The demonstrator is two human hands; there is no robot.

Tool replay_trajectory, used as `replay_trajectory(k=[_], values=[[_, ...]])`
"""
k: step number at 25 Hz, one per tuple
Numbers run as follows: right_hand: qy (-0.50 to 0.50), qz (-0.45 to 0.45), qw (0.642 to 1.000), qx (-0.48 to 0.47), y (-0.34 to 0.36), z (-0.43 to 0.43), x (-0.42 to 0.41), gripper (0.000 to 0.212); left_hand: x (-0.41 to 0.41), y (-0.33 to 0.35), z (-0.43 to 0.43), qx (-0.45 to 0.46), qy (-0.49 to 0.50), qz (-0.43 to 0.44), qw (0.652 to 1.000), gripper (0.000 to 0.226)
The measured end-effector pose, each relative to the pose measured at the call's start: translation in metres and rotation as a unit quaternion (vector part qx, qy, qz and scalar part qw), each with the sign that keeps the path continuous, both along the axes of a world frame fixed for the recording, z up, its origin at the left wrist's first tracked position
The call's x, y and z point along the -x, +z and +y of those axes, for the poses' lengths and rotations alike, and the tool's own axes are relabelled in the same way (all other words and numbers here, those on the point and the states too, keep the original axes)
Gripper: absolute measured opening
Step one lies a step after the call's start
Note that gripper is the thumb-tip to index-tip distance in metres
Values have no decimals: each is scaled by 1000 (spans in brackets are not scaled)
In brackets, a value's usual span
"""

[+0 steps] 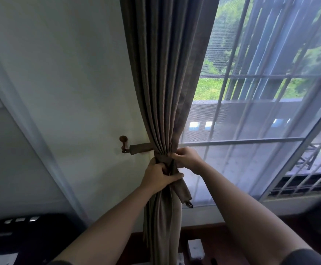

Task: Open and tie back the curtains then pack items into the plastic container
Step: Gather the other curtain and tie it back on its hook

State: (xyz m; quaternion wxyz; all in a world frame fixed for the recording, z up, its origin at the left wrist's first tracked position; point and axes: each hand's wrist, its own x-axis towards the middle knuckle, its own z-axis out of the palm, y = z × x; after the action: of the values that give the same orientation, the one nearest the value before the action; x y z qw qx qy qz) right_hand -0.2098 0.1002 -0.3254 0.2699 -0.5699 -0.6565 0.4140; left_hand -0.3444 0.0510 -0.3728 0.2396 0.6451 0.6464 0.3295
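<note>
Left hand [158, 175] grips gathered brown pleated fabric curtain [165, 83] w/ matching fabric tieback strap [183, 190]; right hand [187, 158] pinches strap's wrap.

head: worn on person's head | faces forward at curtain [161, 83] and window [261, 92] | near | single view

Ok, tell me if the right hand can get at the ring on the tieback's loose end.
Probably yes: the ring hangs in the open below the left hand, nothing covering it. The right hand would first have to release the tieback it pinches.
</note>
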Motion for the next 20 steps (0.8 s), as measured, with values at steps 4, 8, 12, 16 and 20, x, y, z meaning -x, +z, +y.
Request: replay_trajectory(k=[4, 8, 12, 16, 20], values=[[-3, 15, 1000, 12, -1, -1, 0, 35, -5, -1, 2, -18, 3, 55, 998, 39], [-9, -16, 1000, -14, -4, -1, 4, 37, 11, 2, 9, 8, -29, 78, 997, 36], [4, -79, 994, -77, -4, -6, 12, 42, 26, 3, 13, 28, -83, 84, 993, 40], [-21, -104, 985, -134, -3, -6, 17, 49, 44, 5, 9, 17, -160, 95, 982, 46], [-52, -80, 983, -158, -11, -2, 20, 39, 74, 15, 19, 11, -192, 168, 967, 26]])
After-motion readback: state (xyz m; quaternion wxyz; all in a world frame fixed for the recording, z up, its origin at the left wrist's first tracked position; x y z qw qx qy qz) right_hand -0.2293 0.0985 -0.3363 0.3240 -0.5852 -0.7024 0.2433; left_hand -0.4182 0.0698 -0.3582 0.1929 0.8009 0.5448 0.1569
